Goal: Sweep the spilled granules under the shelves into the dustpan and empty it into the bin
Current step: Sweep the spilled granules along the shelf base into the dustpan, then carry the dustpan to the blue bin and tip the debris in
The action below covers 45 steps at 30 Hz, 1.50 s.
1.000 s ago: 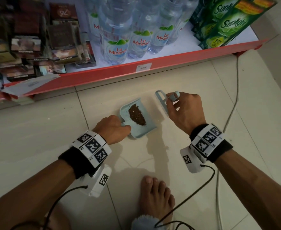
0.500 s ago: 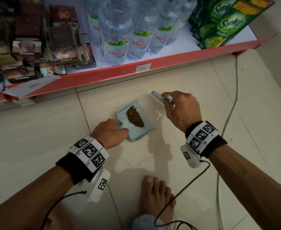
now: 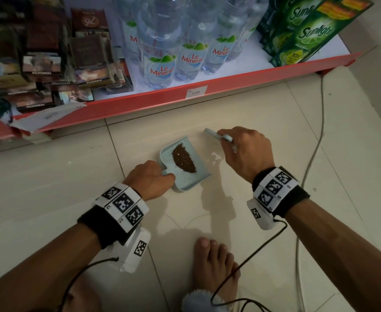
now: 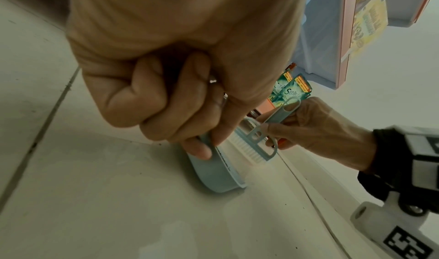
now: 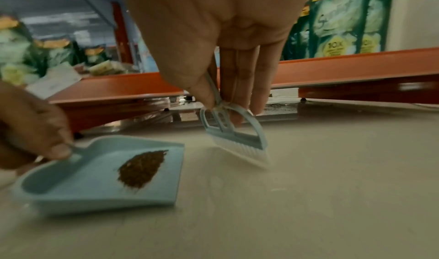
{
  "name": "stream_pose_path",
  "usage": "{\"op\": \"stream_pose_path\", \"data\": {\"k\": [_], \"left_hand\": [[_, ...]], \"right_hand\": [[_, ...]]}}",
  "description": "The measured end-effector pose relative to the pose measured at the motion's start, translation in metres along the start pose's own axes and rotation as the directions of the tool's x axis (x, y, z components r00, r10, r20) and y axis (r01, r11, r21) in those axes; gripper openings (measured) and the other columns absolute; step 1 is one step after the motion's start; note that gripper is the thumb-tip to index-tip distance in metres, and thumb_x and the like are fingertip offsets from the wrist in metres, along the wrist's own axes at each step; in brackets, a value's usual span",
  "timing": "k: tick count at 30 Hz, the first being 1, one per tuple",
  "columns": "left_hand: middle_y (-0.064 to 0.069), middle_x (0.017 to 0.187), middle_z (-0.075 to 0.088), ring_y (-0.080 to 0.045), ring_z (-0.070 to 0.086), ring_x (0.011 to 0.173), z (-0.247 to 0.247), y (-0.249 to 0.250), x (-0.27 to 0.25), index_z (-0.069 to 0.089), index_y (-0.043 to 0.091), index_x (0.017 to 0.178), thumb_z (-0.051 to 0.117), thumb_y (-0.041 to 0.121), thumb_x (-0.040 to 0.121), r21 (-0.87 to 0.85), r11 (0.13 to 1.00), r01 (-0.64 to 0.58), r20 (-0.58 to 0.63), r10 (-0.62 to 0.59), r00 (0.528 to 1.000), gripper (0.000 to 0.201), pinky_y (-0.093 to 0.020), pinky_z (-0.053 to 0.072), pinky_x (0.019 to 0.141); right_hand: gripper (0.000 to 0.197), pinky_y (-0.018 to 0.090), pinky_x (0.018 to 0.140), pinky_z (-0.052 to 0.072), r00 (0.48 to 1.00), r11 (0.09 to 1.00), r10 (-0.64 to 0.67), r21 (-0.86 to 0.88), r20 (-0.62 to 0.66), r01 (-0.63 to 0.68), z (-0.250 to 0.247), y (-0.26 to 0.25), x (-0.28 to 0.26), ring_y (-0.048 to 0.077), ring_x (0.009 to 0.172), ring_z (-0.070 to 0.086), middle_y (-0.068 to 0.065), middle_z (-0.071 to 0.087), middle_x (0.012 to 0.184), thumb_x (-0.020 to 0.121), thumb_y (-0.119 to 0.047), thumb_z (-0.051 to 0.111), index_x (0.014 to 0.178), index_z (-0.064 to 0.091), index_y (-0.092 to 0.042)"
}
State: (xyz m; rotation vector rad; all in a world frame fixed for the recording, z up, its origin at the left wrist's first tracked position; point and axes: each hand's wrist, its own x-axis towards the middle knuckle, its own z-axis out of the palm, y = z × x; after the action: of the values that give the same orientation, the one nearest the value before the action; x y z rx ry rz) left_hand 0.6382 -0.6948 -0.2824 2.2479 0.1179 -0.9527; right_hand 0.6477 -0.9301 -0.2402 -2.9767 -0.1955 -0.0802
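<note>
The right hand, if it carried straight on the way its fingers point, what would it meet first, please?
Probably the floor: the right hand points its fingers down, holding the brush, whose white bristles look at or just above the tiles beside the dustpan. Contact is hard to judge.

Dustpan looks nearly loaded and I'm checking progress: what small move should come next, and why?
Probably one more short stroke: the right hand draws the brush toward the open lip of the dustpan, which the left hand holds on the floor. The granules are already piled inside, and the bristles sit just beside the lip.
</note>
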Motion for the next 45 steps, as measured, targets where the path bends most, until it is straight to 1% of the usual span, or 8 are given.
{"op": "stream_pose_path", "data": {"k": [4, 7, 11, 16, 22, 32, 37, 45], "left_hand": [[-0.007, 0.085, 0.07, -0.024, 0.065, 0.082, 0.0, -0.001, 0.0, 0.07, 0.011, 0.088, 0.061, 0.034, 0.084, -0.007, 1.0, -0.009, 0.006, 0.009, 1.0, 0.025, -0.032, 0.052, 0.074], [-0.007, 0.086, 0.07, -0.025, 0.065, 0.084, 0.001, -0.002, 0.0, 0.07, 0.011, 0.089, 0.061, 0.035, 0.085, -0.01, 1.0, -0.013, 0.008, 0.013, 1.0, 0.026, -0.033, 0.053, 0.076], [-0.005, 0.079, 0.067, -0.023, 0.064, 0.079, 0.0, -0.003, 0.002, 0.068, 0.012, 0.084, 0.062, 0.034, 0.085, -0.004, 1.0, -0.013, 0.015, 0.013, 1.0, 0.023, -0.028, 0.048, 0.065], [-0.002, 0.078, 0.063, -0.022, 0.062, 0.078, 0.0, -0.002, 0.004, 0.067, 0.01, 0.087, 0.062, 0.035, 0.084, -0.004, 1.0, 0.009, 0.02, -0.009, 1.0, 0.026, -0.026, 0.043, 0.06], [-0.006, 0.084, 0.067, -0.024, 0.065, 0.083, 0.0, -0.006, 0.0, 0.069, 0.008, 0.091, 0.063, 0.039, 0.083, -0.04, 0.999, 0.012, 0.01, -0.011, 1.0, 0.033, -0.029, 0.048, 0.068], [-0.002, 0.067, 0.07, -0.01, 0.058, 0.061, -0.018, -0.044, -0.038, 0.075, 0.01, 0.074, 0.064, 0.039, 0.083, -0.319, 0.942, -0.107, -0.183, 0.05, 0.982, 0.032, -0.024, 0.044, 0.061], [0.02, 0.046, 0.055, 0.004, 0.049, 0.046, -0.041, -0.064, -0.076, 0.069, 0.022, 0.061, 0.063, 0.033, 0.087, -0.336, 0.927, -0.166, -0.314, 0.056, 0.948, 0.029, -0.015, 0.036, 0.051], [0.012, 0.04, 0.048, 0.0, 0.043, 0.042, -0.08, -0.126, -0.166, 0.068, 0.021, 0.059, 0.065, 0.028, 0.089, -0.5, 0.856, -0.129, -0.515, -0.175, 0.839, 0.031, -0.016, 0.035, 0.05]], "right_hand": [[0.026, 0.034, 0.063, 0.055, 0.98, 0.982, -0.063, 0.188, 0.187, 0.027, 0.007, -0.014, -0.011, 0.021, 0.071, 0.067, -0.001, 0.073, 0.087, 0.095, -0.031, 0.05, 0.103, 0.073, -0.022], [0.021, 0.036, 0.064, 0.06, 0.998, 0.927, 0.012, 0.374, 0.061, -0.034, 0.004, -0.014, -0.008, 0.011, 0.07, 0.071, -0.006, 0.077, 0.088, 0.089, -0.025, 0.058, 0.101, 0.075, -0.025], [0.018, 0.033, 0.059, 0.056, 0.99, 0.98, 0.075, 0.192, -0.12, -0.051, -0.001, -0.005, 0.004, 0.023, 0.066, 0.069, -0.001, 0.075, 0.084, 0.089, -0.024, 0.058, 0.099, 0.073, -0.024], [0.025, 0.031, 0.059, 0.05, 0.995, 0.998, 0.055, 0.009, 0.078, -0.056, 0.007, -0.006, 0.005, 0.03, 0.071, 0.064, 0.003, 0.07, 0.088, 0.097, -0.027, 0.046, 0.102, 0.07, -0.023], [0.032, 0.038, 0.066, 0.057, 0.985, 0.977, -0.018, 0.212, 0.174, -0.02, 0.012, -0.039, -0.023, 0.026, 0.076, 0.069, 0.001, 0.074, 0.089, 0.09, -0.037, 0.046, 0.101, 0.071, -0.022], [0.018, 0.037, 0.065, 0.059, 1.0, 0.928, -0.016, 0.371, -0.018, 0.021, -0.031, -0.069, 0.003, 0.015, 0.069, 0.071, -0.005, 0.076, 0.082, 0.087, -0.023, 0.06, 0.097, 0.075, -0.025], [0.015, 0.035, 0.067, 0.059, 0.983, 0.863, -0.182, 0.474, -0.028, 0.173, -0.055, -0.111, 0.017, 0.005, 0.068, 0.07, -0.009, 0.075, 0.081, 0.087, -0.019, 0.063, 0.093, 0.076, -0.022], [0.037, 0.044, 0.064, 0.053, 0.851, 0.694, -0.523, 0.597, 0.035, 0.402, -0.063, -0.225, 0.048, 0.023, 0.065, 0.067, 0.007, 0.072, 0.07, 0.093, -0.032, 0.055, 0.072, 0.068, -0.005]]}}
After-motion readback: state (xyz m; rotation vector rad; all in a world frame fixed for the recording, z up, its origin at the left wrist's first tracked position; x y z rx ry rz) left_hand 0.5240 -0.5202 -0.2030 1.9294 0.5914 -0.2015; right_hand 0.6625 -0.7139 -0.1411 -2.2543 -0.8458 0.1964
